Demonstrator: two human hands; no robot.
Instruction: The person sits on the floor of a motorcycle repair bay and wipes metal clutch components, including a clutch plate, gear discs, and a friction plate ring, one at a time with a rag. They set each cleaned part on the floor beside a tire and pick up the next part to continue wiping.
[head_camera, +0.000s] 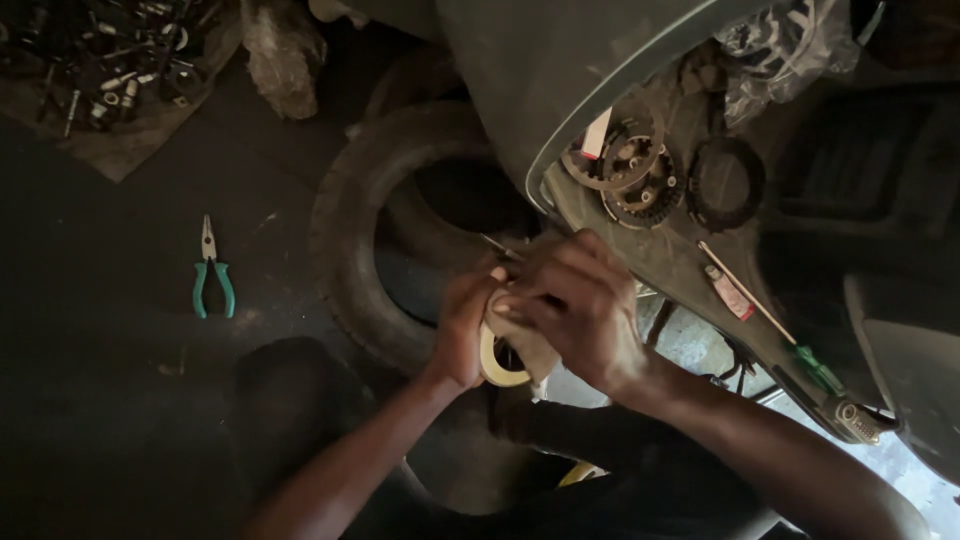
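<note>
Low in the middle of the frame both hands are bunched together over a pale roll of tape (497, 360): the left hand (463, 325) is curled round its edge, and the right hand (578, 305) is closed over the top, fingers pinched as if working at the tape's loose end, though the end itself is hidden under the fingers. It looks like the tape is only being started, so the next thing needed would be a clean free end and a steady hold on the roll. Just behind the hands lies a worn tyre (395, 235) flat on the dark floor. Right of centre, clutch plates (632, 165) sit on a dusty scooter footboard (690, 265) with a green-handled screwdriver (765, 315). Off at the left lie green-handled pliers (212, 272), and at the upper left a heap of small tools (105, 65).
</note>
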